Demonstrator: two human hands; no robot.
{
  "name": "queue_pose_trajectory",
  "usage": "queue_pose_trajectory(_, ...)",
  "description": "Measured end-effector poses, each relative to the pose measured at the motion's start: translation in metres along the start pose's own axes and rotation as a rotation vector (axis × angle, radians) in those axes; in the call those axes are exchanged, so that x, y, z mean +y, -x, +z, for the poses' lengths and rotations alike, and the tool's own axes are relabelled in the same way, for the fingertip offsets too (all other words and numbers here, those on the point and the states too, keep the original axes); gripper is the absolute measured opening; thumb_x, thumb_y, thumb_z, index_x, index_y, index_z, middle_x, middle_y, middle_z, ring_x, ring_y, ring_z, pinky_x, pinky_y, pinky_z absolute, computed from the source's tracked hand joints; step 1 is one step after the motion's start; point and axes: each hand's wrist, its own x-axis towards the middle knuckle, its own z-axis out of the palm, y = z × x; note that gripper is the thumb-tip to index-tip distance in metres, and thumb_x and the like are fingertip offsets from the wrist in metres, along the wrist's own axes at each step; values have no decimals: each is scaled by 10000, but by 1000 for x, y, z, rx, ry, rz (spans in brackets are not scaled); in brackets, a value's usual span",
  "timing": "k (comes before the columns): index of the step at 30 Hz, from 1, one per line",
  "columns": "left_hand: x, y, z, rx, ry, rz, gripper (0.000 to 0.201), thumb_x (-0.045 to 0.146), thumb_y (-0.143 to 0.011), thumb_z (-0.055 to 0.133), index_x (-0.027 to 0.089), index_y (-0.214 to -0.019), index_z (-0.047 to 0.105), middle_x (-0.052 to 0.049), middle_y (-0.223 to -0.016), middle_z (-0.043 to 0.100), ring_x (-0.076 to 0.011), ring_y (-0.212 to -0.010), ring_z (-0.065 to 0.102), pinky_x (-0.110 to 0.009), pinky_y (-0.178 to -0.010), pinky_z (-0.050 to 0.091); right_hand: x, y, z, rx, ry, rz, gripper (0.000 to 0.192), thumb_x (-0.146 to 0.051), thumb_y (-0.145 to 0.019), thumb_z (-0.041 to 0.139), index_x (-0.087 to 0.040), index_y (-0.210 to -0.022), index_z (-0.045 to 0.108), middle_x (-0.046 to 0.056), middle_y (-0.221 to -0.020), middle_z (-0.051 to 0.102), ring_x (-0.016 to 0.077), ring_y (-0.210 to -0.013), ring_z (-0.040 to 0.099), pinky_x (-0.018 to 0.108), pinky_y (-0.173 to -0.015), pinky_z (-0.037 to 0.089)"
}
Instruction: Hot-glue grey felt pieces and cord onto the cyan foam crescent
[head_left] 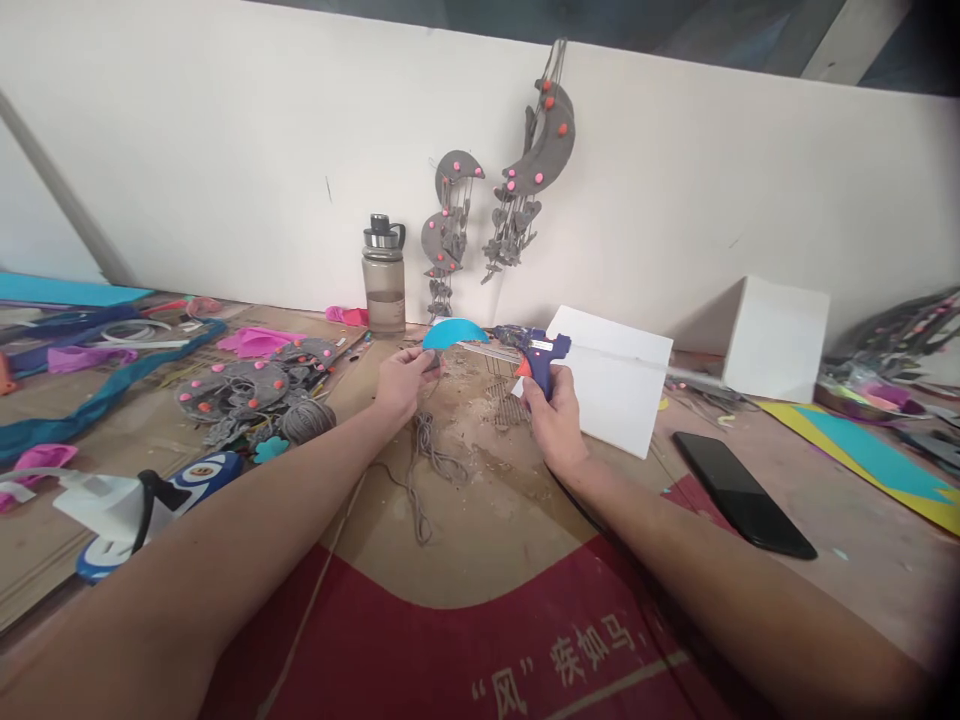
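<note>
Cardboard-covered bench (480, 560): left hand (401, 380) pinches the light, bendy blue foam half-circle (454, 333) by its edge; at three o'clock, right hand (553, 420) wraps the blue glue gun (541, 358).

Blue foam crescent (454, 333) held curved edge up above the surface, blue glue gun (541, 357) upright, nozzle pointing left toward crescent

Two bare forearms are showing in the head view, reaching in from the bottom corners. No sleeves are covering them up to the frame edge. The left hand (401, 380) and the right hand (553, 420) are wearing no gloves, rings, watches or bands.
</note>
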Motion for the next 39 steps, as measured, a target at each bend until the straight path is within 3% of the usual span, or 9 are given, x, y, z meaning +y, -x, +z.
queue_pose_trajectory(3,-2,6,4,-52,-28,-21,164,226,-718,728,98,-756,631,-63,-735,687,-143,-696,664,-287,-712,559,-16,5,6,-103,-198,63,268,-347,-842,500,-237,-1073,420,7,-876,599,158,-685,582,354,-706,519)
queue_pose_trajectory(8,-5,11,8,-100,-68,-44,198,243,-703,762,99,-771,644,-64,-757,694,-136,-701,676,-290,-730,571,-29,14,15,-247,-344,39,349,-316,-846,490,-250,-1179,412,72,-1143,595,174,-791,611,326,-605,547)
queue_pose_trajectory(15,-3,14,12,-87,-97,-82,131,193,-739,728,102,-760,638,-60,-760,694,-117,-684,676,-280,-750,572,-15,19,9,-276,-219,31,342,-300,-863,498,-249,-1200,475,66,-1141,639,182,-757,602,352,-655,546)
queue_pose_trajectory(21,-2,23,20,-92,-138,-94,111,165,-743,711,105,-750,618,-43,-684,678,-111,-642,664,-275,-731,573,-17,21,3,-312,-136,-15,295,-324,-893,477,-250,-1178,497,42,-1025,651,155,-640,540,338,-630,514)
queue_pose_trajectory(29,-1,29,25,-58,-139,-135,124,120,-723,713,116,-709,590,-37,-659,674,-114,-616,660,-282,-727,563,-21,21,0,-257,92,-112,365,-410,-928,446,-198,-1220,500,97,-1086,639,238,-959,589,433,-906,467)
queue_pose_trajectory(39,-5,24,23,-69,-111,-170,116,124,-699,731,113,-664,620,-36,-645,667,-117,-622,661,-276,-732,560,-18,22,0,-278,159,-132,441,-372,-922,450,-201,-1328,446,104,-1084,662,251,-931,624,429,-869,490)
